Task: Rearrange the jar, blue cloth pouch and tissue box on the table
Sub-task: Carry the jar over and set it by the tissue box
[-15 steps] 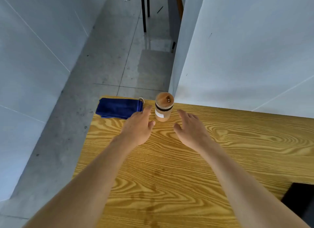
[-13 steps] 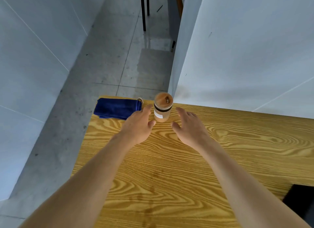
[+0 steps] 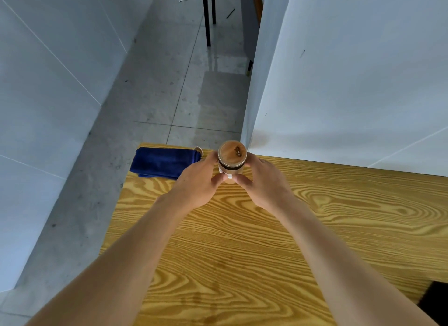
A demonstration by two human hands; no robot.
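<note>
We see the jar (image 3: 232,160) upright near the far edge of the wooden surface (image 3: 315,228), at about 12 o'clock from our viewpoint; its round wooden lid (image 3: 231,153) faces up above a dark band; our left hand (image 3: 199,183) wraps the jar's 9 o'clock side and our right hand (image 3: 263,183) its 3 o'clock side, the fingers (image 3: 252,158) of both closed around the body, thumbs nearly meeting at the 6 o'clock face; the blue cloth pouch (image 3: 163,162) lies flat at the surface's far left corner, at 9 o'clock from the jar, just beside the left hand; a grey tiled floor (image 3: 155,102) lies beyond; a dark object (image 3: 435,304) shows at 4 o'clock, too cropped to identify.
</note>
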